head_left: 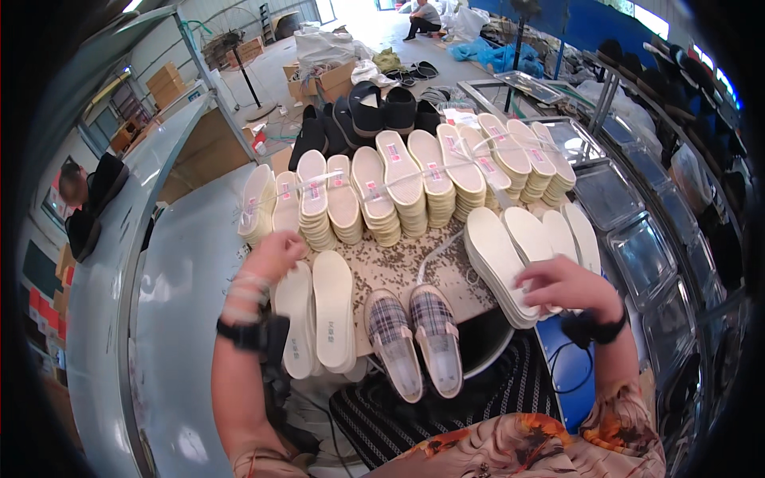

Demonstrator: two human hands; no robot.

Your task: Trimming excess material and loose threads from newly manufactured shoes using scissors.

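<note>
Right fingers loosely spread, cream insoles beneath; I'd pinch one by its edge. Left fingers blurred; grip, I can't tell.

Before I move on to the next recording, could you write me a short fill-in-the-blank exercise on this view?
1. Between the two groups of front insoles sit ____ plaid shoes.
2. The hand nearest the front insoles on the picture's right is the person's ____ hand.
3. The piled shoes beyond the row of pink-marked insoles are ____ in colour.
4. A dark strap is worn on each ____.

Missing words: two; right; black; wrist.
</note>
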